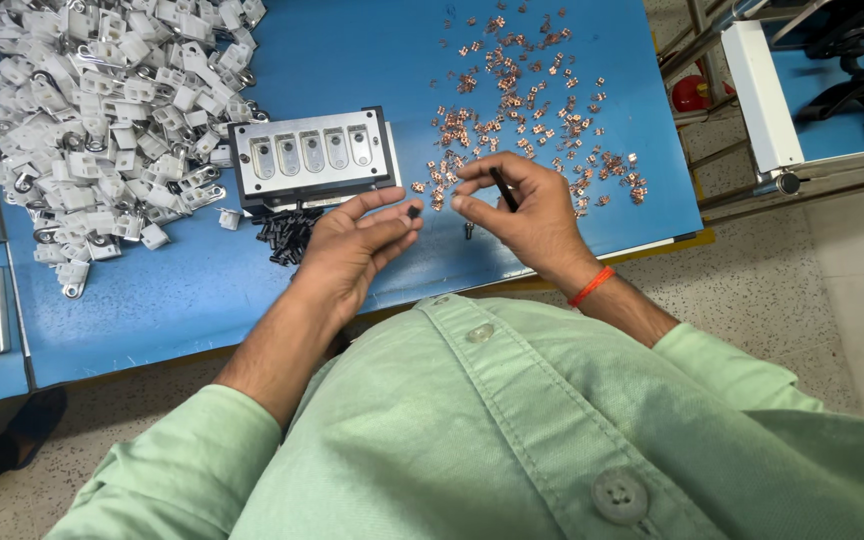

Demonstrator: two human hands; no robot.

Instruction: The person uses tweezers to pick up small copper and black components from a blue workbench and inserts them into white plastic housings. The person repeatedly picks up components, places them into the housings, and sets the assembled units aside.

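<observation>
- Heap of white plastic housings lies far left of the metal jig.
- Small black parts sit just below the jig.
- Left hand, below the jig's right end, pinches a tiny black piece at its fingertips.
- Right hand, just right of it, grips a slim black tool, long axis slanting toward the piece.
- Copper clips lie scattered right of the jig, beyond both hands.
</observation>
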